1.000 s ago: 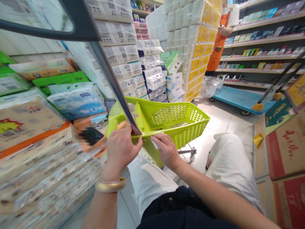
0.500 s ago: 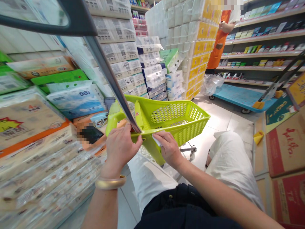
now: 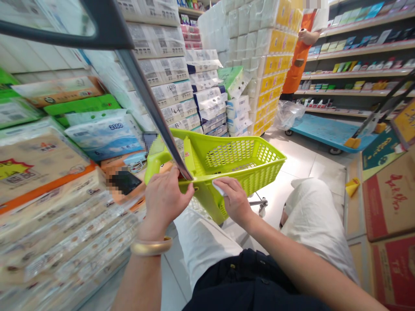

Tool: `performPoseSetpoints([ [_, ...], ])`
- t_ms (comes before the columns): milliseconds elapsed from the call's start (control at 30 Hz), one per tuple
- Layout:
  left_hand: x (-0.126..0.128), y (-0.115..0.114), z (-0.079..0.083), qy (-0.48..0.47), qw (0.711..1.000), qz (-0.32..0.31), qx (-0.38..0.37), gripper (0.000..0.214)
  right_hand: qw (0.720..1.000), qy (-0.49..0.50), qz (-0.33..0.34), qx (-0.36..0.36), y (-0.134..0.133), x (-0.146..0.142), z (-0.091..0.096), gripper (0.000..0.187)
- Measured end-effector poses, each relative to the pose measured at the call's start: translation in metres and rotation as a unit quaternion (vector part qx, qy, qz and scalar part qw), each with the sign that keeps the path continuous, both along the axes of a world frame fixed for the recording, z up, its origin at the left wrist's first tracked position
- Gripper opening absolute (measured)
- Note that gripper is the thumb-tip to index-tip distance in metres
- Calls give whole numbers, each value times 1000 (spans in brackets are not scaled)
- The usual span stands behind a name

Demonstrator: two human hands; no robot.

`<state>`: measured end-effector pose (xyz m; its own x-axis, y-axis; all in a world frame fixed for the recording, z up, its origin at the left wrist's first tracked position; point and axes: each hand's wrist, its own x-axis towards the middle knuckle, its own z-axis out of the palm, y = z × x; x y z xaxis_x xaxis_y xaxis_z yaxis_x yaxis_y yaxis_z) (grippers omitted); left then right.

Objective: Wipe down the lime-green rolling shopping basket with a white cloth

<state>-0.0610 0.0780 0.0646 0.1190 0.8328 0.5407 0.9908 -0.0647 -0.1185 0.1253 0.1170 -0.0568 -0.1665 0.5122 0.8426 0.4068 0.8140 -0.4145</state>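
Observation:
A lime-green shopping basket cart [image 3: 264, 177] with perforated walls stands in front of me. My left hand [image 3: 166, 194] is closed around its near edge, beside the foot of a slanting metal pole [image 3: 152, 99]. A dark handle [image 3: 106, 26] tops that pole at the upper left. My right hand [image 3: 238, 202] pinches a folded white tissue or wipe [image 3: 219, 188] against the outer side of the basket, just under the rim. Part of the tissue is hidden under the fingers. The basket's interior shows no goods.
Packs of tissue paper [image 3: 100, 131] are stacked at the left, with a dark-screened phone [image 3: 125, 181] on them. Taller stacks [image 3: 256, 65] stand behind. A blue flatbed trolley [image 3: 330, 131], a person in an orange apron [image 3: 296, 65] and cardboard boxes [image 3: 389, 203] are at the right.
My right hand has slid a little to the right along the basket's side with the tissue. My left hand keeps its hold, and the basket stays in place.

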Motion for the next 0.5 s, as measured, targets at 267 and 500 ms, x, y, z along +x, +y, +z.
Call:
performPoseSetpoints([
  [267, -2, -1, 1, 13, 1000, 1, 2, 24, 1000, -4, -11, -3, 8, 13, -7, 49],
  [500, 1, 0, -1, -2, 1000, 5, 5, 21, 999, 6, -25, -27, 8, 11, -10, 49],
])
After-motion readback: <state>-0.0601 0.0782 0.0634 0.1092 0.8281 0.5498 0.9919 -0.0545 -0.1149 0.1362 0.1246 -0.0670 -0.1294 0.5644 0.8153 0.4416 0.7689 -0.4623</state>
